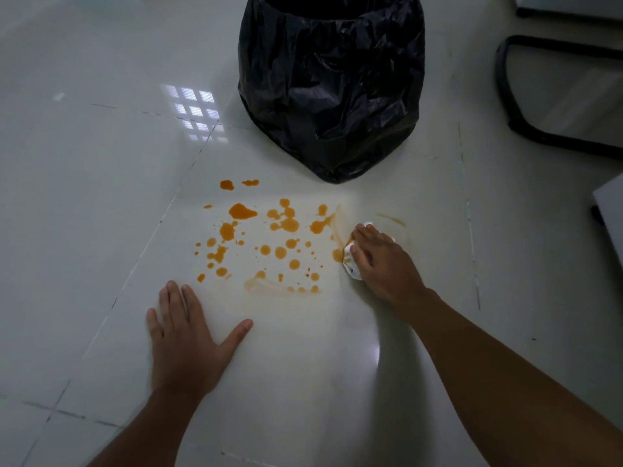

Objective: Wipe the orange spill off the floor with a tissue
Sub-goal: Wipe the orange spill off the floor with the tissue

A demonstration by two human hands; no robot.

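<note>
A person wipes an orange spill [266,241] on the white floor [101,197].

The right hand [381,261] presses a crumpled tissue [350,264] at the spill's right edge, fingers seemingly curled over it. The left hand [183,335] lies flat nearby, fingers spread. A black bin [332,85] stands farther off.

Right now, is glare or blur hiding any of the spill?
Head view: window glare sits left of the bin, clear of the orange spill; dim, wide-angle bend at the edges; droplets sharp; right hand on the tissue slightly soft.
</note>
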